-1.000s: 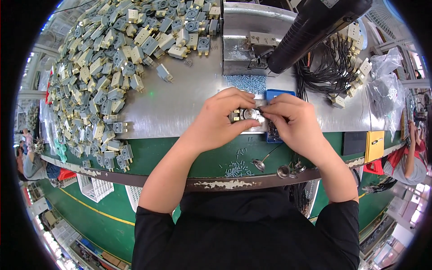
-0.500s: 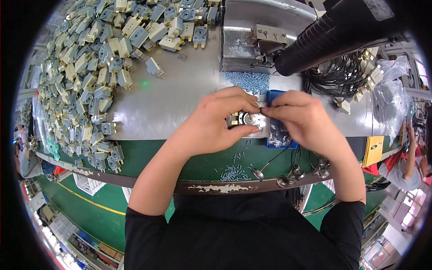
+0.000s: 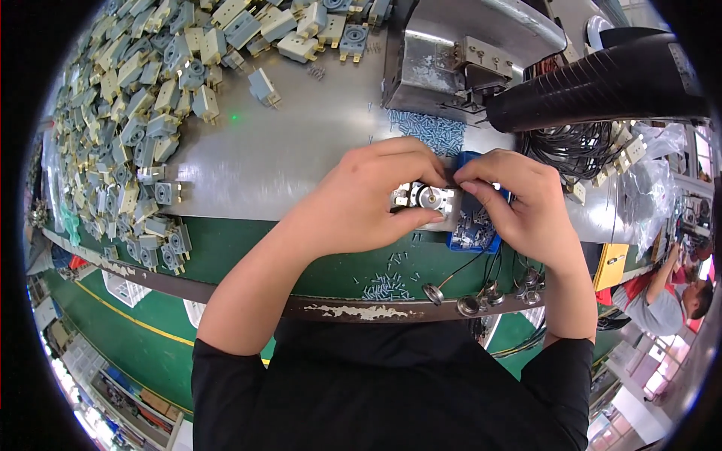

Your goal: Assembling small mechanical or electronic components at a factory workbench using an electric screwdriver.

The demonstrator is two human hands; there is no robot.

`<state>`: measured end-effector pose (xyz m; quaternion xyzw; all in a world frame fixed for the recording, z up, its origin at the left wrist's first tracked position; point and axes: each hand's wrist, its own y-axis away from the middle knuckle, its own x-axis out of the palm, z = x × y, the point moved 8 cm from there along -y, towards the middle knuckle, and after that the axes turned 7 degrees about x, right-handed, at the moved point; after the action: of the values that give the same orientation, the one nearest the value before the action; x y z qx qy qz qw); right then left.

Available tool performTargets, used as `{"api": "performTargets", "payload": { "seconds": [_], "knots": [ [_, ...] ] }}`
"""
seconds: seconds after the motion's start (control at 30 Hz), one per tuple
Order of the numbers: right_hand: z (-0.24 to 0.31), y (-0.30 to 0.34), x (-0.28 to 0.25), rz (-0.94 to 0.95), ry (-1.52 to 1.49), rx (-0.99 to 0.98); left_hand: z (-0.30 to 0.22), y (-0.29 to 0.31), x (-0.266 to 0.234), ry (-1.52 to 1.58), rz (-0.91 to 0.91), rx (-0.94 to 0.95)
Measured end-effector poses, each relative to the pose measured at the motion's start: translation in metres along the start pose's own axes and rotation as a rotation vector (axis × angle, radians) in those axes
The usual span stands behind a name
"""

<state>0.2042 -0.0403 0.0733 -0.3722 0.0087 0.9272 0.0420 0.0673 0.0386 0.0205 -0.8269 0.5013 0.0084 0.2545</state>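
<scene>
Steel tabletop (image 3: 286,161) heaped with grey and cream parts (image 3: 128,113); left hand (image 3: 368,199) grips a small metal part (image 3: 427,201) steady while right hand (image 3: 523,203) pinches at its edge.

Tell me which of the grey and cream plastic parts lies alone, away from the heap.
The grey one on bare metal, right of the heap.
</scene>
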Motion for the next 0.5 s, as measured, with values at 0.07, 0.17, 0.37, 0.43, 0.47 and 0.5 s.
{"api": "performTargets", "payload": {
  "seconds": [0.07,0.17,0.37,0.43,0.47,0.5],
  "knots": [
    [0.003,-0.001,0.003,0.079,0.029,-0.009,0.001,0.000,-0.001,0.013,-0.010,-0.010],
    [0.007,-0.002,0.000,0.090,-0.012,-0.012,-0.002,0.001,-0.003,-0.010,-0.024,0.014],
    [0.017,0.001,-0.005,-0.026,-0.093,0.129,0.000,0.002,-0.003,-0.008,-0.039,0.046],
    [0.019,-0.004,0.000,0.016,-0.022,0.113,-0.001,0.001,-0.001,-0.009,-0.025,0.050],
    [0.019,-0.007,0.003,0.057,0.049,0.100,-0.002,0.001,-0.001,-0.010,-0.024,0.053],
    [0.018,-0.009,0.004,0.052,0.050,0.102,-0.002,0.000,-0.002,-0.014,-0.023,0.049]
  ]
}}
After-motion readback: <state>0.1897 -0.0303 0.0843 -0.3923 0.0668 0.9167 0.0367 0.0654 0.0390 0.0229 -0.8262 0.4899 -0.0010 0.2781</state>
